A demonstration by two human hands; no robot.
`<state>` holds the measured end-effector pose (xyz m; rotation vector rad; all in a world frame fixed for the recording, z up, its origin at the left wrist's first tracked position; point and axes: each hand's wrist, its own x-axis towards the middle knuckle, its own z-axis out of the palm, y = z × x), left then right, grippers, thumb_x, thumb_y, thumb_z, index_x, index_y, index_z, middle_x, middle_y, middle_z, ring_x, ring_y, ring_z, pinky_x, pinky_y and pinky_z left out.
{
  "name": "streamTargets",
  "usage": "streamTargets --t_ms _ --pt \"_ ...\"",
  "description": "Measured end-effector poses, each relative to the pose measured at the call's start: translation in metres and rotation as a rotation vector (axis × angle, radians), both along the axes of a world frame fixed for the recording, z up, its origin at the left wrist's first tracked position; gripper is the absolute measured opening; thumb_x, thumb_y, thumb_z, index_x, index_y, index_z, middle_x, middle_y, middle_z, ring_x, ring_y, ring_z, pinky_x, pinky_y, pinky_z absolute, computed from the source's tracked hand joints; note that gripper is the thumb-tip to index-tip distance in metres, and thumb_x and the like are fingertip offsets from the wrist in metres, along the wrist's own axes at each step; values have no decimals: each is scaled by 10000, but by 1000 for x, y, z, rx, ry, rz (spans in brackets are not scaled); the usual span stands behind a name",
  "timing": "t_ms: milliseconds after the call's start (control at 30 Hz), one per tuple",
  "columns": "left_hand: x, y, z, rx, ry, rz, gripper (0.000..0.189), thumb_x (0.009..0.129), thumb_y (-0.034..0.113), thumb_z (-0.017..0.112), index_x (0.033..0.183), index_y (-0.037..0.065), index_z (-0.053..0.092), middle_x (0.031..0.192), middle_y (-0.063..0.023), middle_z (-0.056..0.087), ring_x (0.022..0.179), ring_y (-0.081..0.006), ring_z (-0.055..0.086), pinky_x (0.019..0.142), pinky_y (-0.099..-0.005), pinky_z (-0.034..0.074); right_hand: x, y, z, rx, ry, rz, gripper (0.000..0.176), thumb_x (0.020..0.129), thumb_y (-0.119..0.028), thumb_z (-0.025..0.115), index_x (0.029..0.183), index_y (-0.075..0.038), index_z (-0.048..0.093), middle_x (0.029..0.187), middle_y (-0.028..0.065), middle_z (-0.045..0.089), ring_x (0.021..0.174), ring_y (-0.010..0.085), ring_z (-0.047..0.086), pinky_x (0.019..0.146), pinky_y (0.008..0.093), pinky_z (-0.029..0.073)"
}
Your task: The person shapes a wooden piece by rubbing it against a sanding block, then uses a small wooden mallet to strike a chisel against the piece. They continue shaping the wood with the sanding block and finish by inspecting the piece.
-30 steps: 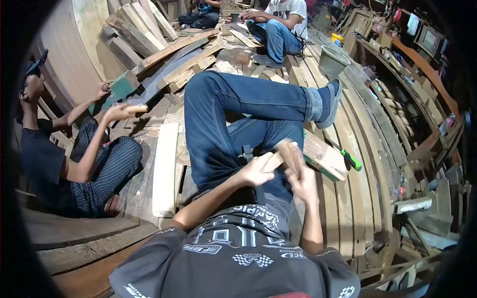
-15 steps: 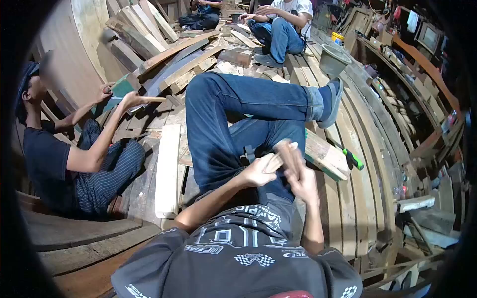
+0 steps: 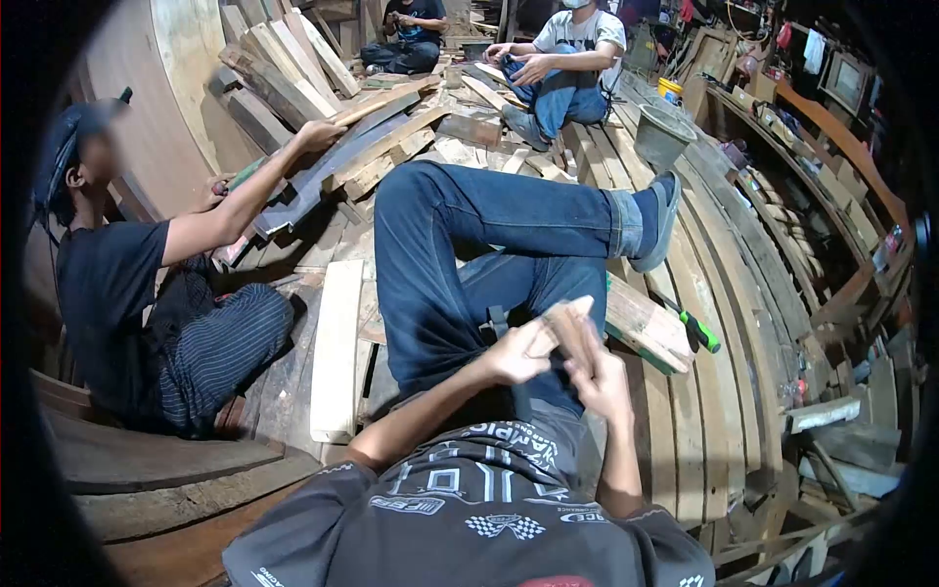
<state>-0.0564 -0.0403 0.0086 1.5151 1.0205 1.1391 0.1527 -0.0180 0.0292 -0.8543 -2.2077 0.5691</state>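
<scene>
Over my lap, my left hand [image 3: 518,356] is closed round a small pale piece of wood [image 3: 544,338], whose tip points up and away from me. My right hand [image 3: 601,383] grips a flat brown piece [image 3: 571,327], its fingers along the side. The brown piece lies against the pale wood and overlaps much of it in this view. What the brown piece is made of I cannot tell. Just right of my hands, beside my leg, rests a thick wooden block [image 3: 648,327] with a green edge. A green-handled tool [image 3: 700,333] lies by its end.
A pale plank [image 3: 336,352] lies left of my legs. At the left sits a person [image 3: 117,284] reaching toward a long board [image 3: 386,98]. Two more people sit at the back. A grey bucket [image 3: 663,137] stands beyond my foot. Stacked timber [image 3: 699,411] runs along the right.
The brown piece and my right hand have shifted slightly against the pale wood. The person at the left has stretched an arm forward to the long board. The view has tilted slightly.
</scene>
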Motion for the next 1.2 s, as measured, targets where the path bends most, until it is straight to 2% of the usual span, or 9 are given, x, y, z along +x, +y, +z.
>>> streamTargets --t_ms 67,200,333,400,600,667,833,967,1200 --pt "0 0 12 -156 280 -84 525 791 29 643 1289 -10 483 994 -92 642 889 -131 603 773 -303 508 -2 0 12 -307 235 -145 686 895 -117 614 1508 -32 318 1218 270 631 1112 380 649 938 391 492" --pt "-8 3 -2 80 174 21 433 784 52 649 1184 -12 498 871 -69 600 762 -130 568 665 -292 479 -6 -8 -2 66 -39 -8 667 857 -146 660 1473 -92 410 1039 280 664 950 426 666 814 421 537" --pt "-4 1 11 -249 278 -90 539 788 35 636 1296 -13 464 1070 -103 634 990 -159 603 839 -310 487 -5 1 19 -312 134 -254 668 849 -140 659 1470 -93 417 1100 297 642 982 426 663 833 424 531" --pt "0 1 4 -16 147 -44 441 789 17 632 1204 3 484 966 -70 600 885 -149 589 762 -303 484 -7 -1 -3 159 73 24 687 868 -134 641 1491 -55 362 1145 326 612 1019 440 648 825 405 535" --pt "0 2 10 -83 115 -51 426 782 -8 628 1188 6 501 937 -53 597 913 -134 581 801 -292 477 -5 1 13 -250 97 -197 653 894 -102 591 1499 -57 349 1152 303 632 1020 402 675 865 390 519" --pt "-1 3 8 27 22 -37 395 776 5 639 1147 9 506 893 -39 578 838 -120 566 731 -274 467 -7 -4 -3 165 1 65 654 900 -105 593 1504 -60 345 1096 285 658 964 345 705 840 370 521" --pt "-4 3 5 -166 237 -60 398 779 9 624 1158 2 504 907 -29 570 899 -145 571 817 -305 469 0 4 17 -247 129 -201 678 890 -111 610 1491 14 323 1080 311 645 987 441 662 835 354 520" --pt "-11 0 19 18 109 -136 518 753 -37 575 1266 -33 507 1119 -123 639 1061 -208 600 936 -308 455 -4 -12 10 69 -45 25 653 843 -164 692 1444 -63 459 975 296 665 836 431 681 735 424 532" --pt "-3 12 -11 73 19 -45 386 745 74 625 1107 -8 519 913 -107 610 851 -179 589 767 -323 462 -2 -16 11 39 -94 72 688 858 -152 659 1485 -85 384 1070 249 670 975 402 670 828 428 542"
